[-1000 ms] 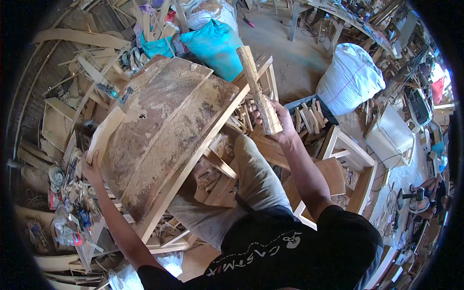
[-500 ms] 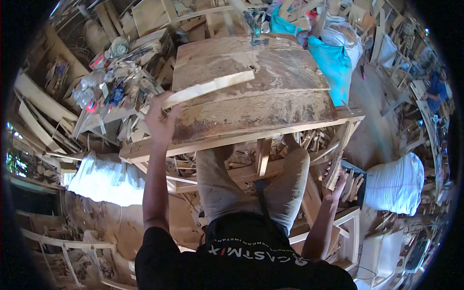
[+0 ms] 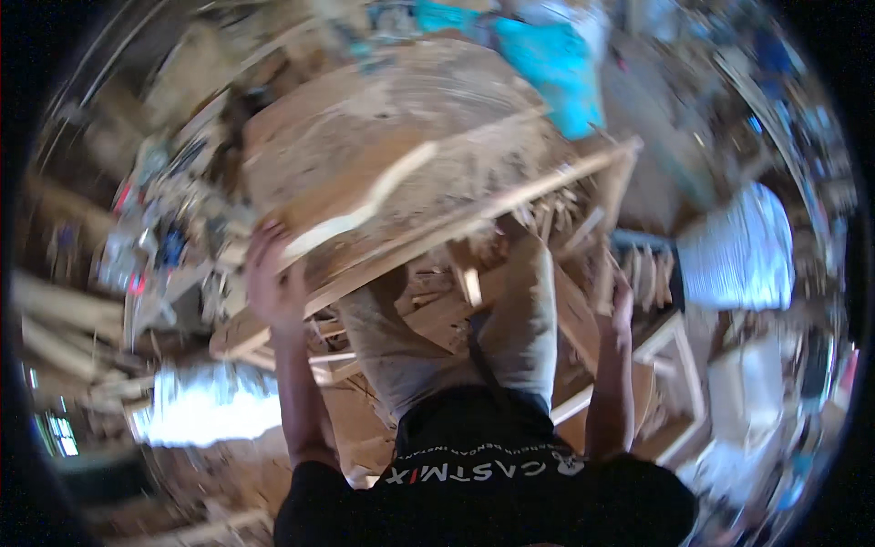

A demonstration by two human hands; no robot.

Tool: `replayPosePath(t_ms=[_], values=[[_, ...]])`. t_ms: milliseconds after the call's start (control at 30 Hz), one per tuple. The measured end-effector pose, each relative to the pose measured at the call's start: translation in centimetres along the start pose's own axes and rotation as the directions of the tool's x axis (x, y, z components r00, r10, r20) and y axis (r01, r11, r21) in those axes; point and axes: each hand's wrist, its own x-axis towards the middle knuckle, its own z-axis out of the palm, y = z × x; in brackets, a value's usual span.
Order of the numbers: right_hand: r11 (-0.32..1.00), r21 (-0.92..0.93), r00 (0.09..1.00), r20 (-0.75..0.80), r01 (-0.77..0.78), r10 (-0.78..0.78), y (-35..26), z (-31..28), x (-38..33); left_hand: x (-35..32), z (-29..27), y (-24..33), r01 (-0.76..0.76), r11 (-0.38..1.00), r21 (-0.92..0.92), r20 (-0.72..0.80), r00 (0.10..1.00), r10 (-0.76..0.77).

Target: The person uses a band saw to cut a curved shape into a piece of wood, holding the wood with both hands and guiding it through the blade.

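Note:
My left hand [image 3: 276,273] is closed around the near end of a curved wooden piece [image 3: 369,202]. This piece has a pale, wavy cut edge and a browner broad face, and it slants over the brown board top [image 3: 437,82] of a workbench. Lower on the right, my right hand [image 3: 620,303] is wrapped about the lower end of a rough length of wood [image 3: 602,278]. It lines up with the bench's right corner; I cannot tell if it is a leg or a loose piece. Motion blurs both hands.
A pale wooden rail [image 3: 492,208] edges the bench in front of my knees. Turquoise sacks [image 3: 551,68] stand beyond it. A white sack [image 3: 738,251] is on the right, another [image 3: 214,401] on the left. Offcuts [image 3: 652,273] fill a dark container near my right hand.
The view has swung, so the bench appears tilted and shifted left. The curved piece in my left hand has turned, now showing its broad face and wavy edge. My right hand keeps its grip.

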Motion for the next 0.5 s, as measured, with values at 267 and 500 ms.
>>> replayPosePath(t_ms=[267,500], values=[[0.911,-0.306,0.925,-0.342,-0.277,0.167,7.6,-10.7,-0.4,-3.3,0.9,-0.3,0.606,0.763,-0.226,0.042,0.788,-0.614],[0.645,-0.662,0.881,-0.472,-0.381,0.037,13.5,-14.3,13.5,-2.4,2.0,0.4,0.75,0.519,-0.411,0.166,0.621,-0.766]])
